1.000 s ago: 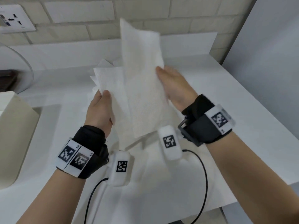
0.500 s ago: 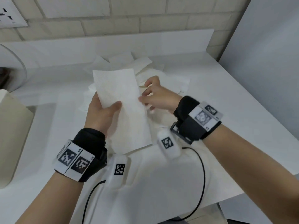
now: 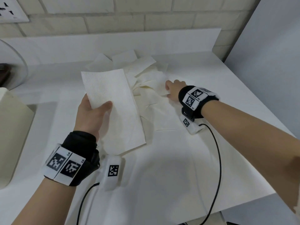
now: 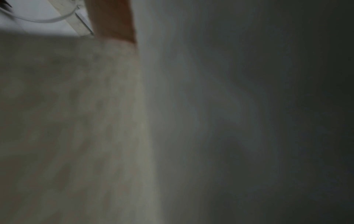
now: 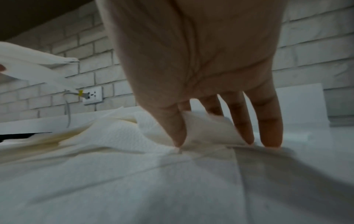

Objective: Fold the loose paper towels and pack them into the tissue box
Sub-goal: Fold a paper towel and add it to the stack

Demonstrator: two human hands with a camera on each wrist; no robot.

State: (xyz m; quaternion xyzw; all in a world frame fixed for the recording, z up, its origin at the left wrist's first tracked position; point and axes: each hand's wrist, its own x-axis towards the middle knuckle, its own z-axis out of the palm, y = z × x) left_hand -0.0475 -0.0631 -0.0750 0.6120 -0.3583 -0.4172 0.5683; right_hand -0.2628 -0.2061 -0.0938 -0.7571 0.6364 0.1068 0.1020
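Meanwhile the left hand (image 3: 90,114) pinches a folded paper towel (image 3: 112,108) between thumb and fingers above the desk (image 3: 203,168), while the right hand's (image 3: 172,89) fingers (image 5: 247,128) pinch a limp loose sheet (image 5: 206,128) (flimsy, tearable; best taken by an edge) from the pile (image 3: 146,70) near the desk's back edge.

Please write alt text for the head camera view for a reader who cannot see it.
A person's left hand holds a folded paper towel above a white counter, while the right hand picks at a pile of loose paper towels near a brick wall.
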